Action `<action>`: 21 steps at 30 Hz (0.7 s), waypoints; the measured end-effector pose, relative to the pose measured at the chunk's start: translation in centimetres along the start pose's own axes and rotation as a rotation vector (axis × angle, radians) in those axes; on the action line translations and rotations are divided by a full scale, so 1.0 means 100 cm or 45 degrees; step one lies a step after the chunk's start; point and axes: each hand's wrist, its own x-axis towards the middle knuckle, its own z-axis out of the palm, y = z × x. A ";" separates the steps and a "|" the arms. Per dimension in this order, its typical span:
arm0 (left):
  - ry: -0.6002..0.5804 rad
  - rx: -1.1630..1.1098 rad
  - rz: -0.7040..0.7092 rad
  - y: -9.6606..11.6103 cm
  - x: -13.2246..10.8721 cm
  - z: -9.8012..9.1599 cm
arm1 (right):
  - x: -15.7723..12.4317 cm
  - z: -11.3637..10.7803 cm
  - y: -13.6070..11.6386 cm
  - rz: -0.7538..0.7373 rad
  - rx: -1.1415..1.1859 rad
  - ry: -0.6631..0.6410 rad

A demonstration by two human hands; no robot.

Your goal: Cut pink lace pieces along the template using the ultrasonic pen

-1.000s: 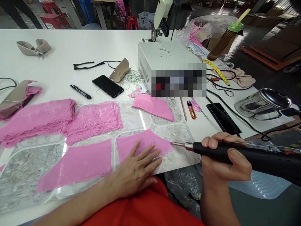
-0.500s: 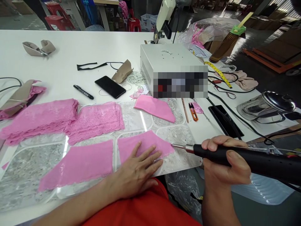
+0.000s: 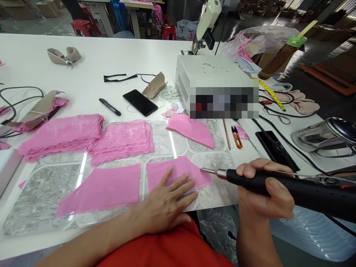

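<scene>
My left hand (image 3: 171, 200) lies flat with spread fingers on a pink fabric piece (image 3: 160, 168), near the table's front edge. My right hand (image 3: 264, 189) is wrapped round a thick black handheld tool (image 3: 303, 189) with a slim metal tip (image 3: 210, 171). That tip points left and meets the slanted right edge of the fabric; whether it presses on it I cannot tell. To the left lies a second flat pink piece (image 3: 107, 189) of similar shape. A smaller folded pink piece (image 3: 191, 129) rests farther back.
Stacks of pink lace fabric (image 3: 122, 141) lie at left. Behind are a phone (image 3: 140, 102), a marker (image 3: 109, 106) and a grey box (image 3: 217, 70) with a blurred front. Orange snips (image 3: 237, 137), cables, a second phone (image 3: 276, 148) and a glass jug (image 3: 319, 137) stand or lie at right.
The view has turned slightly left, so the table's things sit farther right. The tool's tip has moved a little up along the fabric's slanted edge. My left hand stays on the fabric.
</scene>
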 end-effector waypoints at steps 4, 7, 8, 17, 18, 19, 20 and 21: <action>0.006 0.001 0.007 -0.001 0.000 0.001 | -0.001 0.002 0.002 0.002 0.028 -0.031; 0.013 0.002 0.002 -0.001 -0.001 0.002 | -0.002 0.002 0.003 0.018 0.023 -0.046; 0.015 0.003 0.001 -0.001 -0.001 0.002 | -0.002 0.002 0.004 0.019 0.016 -0.053; 0.033 0.006 -0.006 -0.001 -0.002 0.002 | -0.001 0.005 0.004 0.003 0.005 -0.083; 0.039 0.010 -0.005 -0.001 -0.002 0.002 | -0.001 0.007 0.004 0.000 0.012 -0.074; 0.046 0.015 -0.002 -0.001 -0.003 0.003 | -0.001 0.009 0.005 -0.003 0.019 -0.068; 0.052 0.023 -0.001 -0.001 -0.003 0.003 | -0.001 0.010 0.005 -0.008 0.028 -0.065; 0.058 0.032 0.001 -0.001 -0.003 0.003 | -0.002 0.012 0.006 -0.012 0.036 -0.068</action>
